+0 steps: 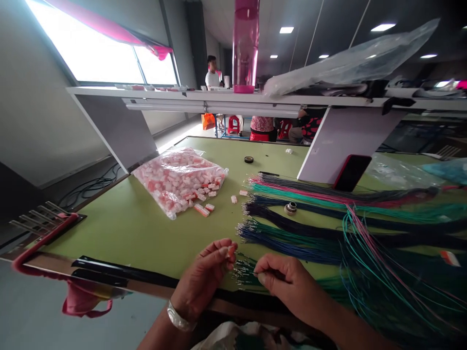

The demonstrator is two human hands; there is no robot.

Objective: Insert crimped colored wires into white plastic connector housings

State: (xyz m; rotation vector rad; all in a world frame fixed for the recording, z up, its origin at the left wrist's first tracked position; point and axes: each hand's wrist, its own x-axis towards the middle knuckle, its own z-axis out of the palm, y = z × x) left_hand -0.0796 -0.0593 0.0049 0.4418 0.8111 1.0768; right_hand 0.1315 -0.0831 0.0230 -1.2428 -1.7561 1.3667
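My left hand [202, 277] pinches a small pink-and-white plastic connector housing [231, 251] between thumb and fingers. My right hand [282, 282] grips a thin wire [261, 274] close to its metal-tipped end, a little to the right of the housing. A fanned bundle of crimped wires [246, 272] lies under and between my hands. Long bundles of black, blue, teal and pink wires [328, 218] spread across the right of the green table [109, 238]. A clear bag of connector housings [178, 182] lies farther off, with several loose housings [202, 210] beside it.
A black phone [352, 172] leans against a white shelf support, and a metal ferrule [290, 208] sits among the wires. A pink bottle [245, 46] and plastic sheeting [350, 61] stand on the raised shelf [182, 96]. Beyond it, several people sit or stand.
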